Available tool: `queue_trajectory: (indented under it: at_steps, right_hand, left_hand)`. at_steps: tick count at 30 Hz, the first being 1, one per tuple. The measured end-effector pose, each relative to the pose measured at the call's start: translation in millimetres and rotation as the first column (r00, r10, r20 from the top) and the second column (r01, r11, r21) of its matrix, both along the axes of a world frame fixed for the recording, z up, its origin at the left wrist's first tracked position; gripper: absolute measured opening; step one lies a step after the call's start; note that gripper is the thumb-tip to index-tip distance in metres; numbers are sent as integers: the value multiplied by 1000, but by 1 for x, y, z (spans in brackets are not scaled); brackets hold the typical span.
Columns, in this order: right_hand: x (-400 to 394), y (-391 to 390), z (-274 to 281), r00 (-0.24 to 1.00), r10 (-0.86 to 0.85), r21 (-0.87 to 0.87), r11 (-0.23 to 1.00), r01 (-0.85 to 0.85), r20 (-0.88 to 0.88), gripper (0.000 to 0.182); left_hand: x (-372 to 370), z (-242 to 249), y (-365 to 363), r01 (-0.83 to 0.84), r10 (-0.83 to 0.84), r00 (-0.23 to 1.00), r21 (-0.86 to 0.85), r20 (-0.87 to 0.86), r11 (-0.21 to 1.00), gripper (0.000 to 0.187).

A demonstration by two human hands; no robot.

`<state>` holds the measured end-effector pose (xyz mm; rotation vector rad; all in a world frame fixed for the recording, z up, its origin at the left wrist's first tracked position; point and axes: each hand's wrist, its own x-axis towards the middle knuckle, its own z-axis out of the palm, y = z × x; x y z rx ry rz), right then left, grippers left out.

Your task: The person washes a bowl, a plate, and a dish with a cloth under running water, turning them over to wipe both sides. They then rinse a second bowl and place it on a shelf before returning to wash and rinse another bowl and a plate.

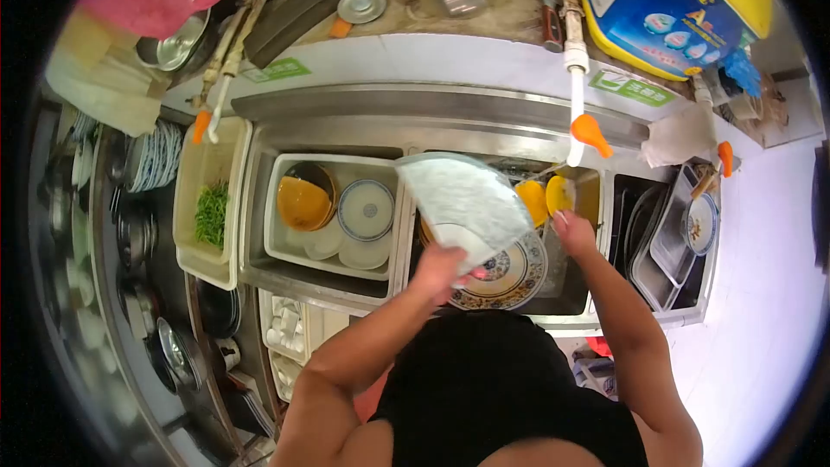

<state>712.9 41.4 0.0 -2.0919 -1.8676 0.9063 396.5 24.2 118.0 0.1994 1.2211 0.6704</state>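
My left hand (pixel 445 272) grips the narrow end of a fan-shaped white plate (pixel 462 199), tilted over the middle sink basin. Over the same basin, my right hand (pixel 571 232) is closed on a small yellow rounded piece (pixel 560 194), its exact kind unclear. Beside that, partly behind the plate's edge, is another yellow thing (pixel 533 199). Below the fan-shaped plate, a large flower-patterned plate (pixel 523 272) lies in the basin, partly covered by it and my left hand.
Left of the basin, a white tub (pixel 270 238) holds an orange bowl (pixel 304 201) and several plates. Farther left is a bin (pixel 184 242) with chopped greens (pixel 212 212). Metal trays (pixel 661 251) stand at right. A tap (pixel 577 112) hangs over the basin; a knife (pixel 549 9) lies behind.
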Motion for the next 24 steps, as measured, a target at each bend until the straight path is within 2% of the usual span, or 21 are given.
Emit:
queue_trajectory:
  at_steps: [1, 2, 3, 4, 5, 6, 7, 9, 12, 14, 16, 17, 18, 19, 20, 21, 23, 24]
  right_hand:
    - [-2, -9, 15, 994, -73, -43, 997, 70, -80, 35]
    - [-2, -18, 10, 994, -65, -41, 997, 62, -83, 35]
    - [4, -27, 0, 985, -153, 8, 988, 154, -83, 36]
    - [11, -36, -11, 966, -243, 56, 967, 249, -86, 37]
    - [19, -45, -26, 966, -243, 57, 967, 248, -85, 37]
    - [27, -54, -42, 939, -313, 42, 946, 322, -145, 34]
    - [33, -60, -50, 902, -381, 25, 919, 394, -203, 30]
    - [35, -66, -47, 902, -398, -14, 916, 401, -165, 31]
    - [30, -73, -33, 890, -441, -84, 897, 433, -120, 33]
    - [23, -77, -20, 873, -475, -107, 879, 465, -106, 33]
    - [22, -80, -10, 876, -467, -190, 877, 441, -120, 34]
    - [26, -85, -15, 867, -486, -168, 869, 465, -110, 34]
    - [38, -94, -34, 952, -295, -12, 955, 295, -83, 35]
    - [48, -101, -41, 995, -101, 130, 986, 102, -16, 35]
    - [40, -97, -30, 930, -365, -93, 925, 367, 43, 33]
    - [32, -96, -16, 919, -391, -83, 915, 395, 56, 33]
    - [19, -93, 10, 906, -423, -159, 894, 418, 3, 37]
    - [15, -92, 18, 915, -403, -129, 908, 399, -2, 38]
  left_hand:
    - [-25, 3, -4, -78, 78, 994, 8, -71, 997, 23]
    - [-57, 4, -10, -127, 128, 989, 18, -71, 992, 21]
    - [-89, 4, -17, -173, 174, 982, 28, -70, 985, 19]
    - [-115, 6, -24, -281, 282, 950, 32, -130, 959, 20]
    - [-140, 7, -30, -383, 384, 904, 42, -187, 923, 20]
    - [-167, 1, -34, -486, 482, 851, 37, -206, 873, 22]
    - [-197, -12, -37, -582, 574, 788, 33, -224, 812, 23]
    - [-266, -65, -42, -697, 680, 666, 70, -308, 714, 24]
    - [-327, -100, -35, -716, 698, 609, 117, -376, 688, 25]
    - [-362, -131, -32, -727, 669, 534, 124, -516, 675, 31]
    - [-388, -158, -32, -725, 667, 533, 125, -521, 677, 34]
    - [-396, -171, -29, -724, 665, 524, 134, -532, 677, 37]
    - [-402, -173, -27, -685, 609, 577, 82, -544, 723, 34]
    - [-405, -173, -26, -639, 545, 629, 30, -555, 768, 31]
    - [-405, -176, -24, -664, 574, 623, 28, -531, 747, 31]
    - [-408, -181, -24, -691, 603, 612, 24, -512, 722, 32]
    - [-419, -191, -26, -649, 537, 685, -78, -492, 757, 35]
    - [-422, -195, -23, -635, 526, 698, -81, -486, 768, 35]
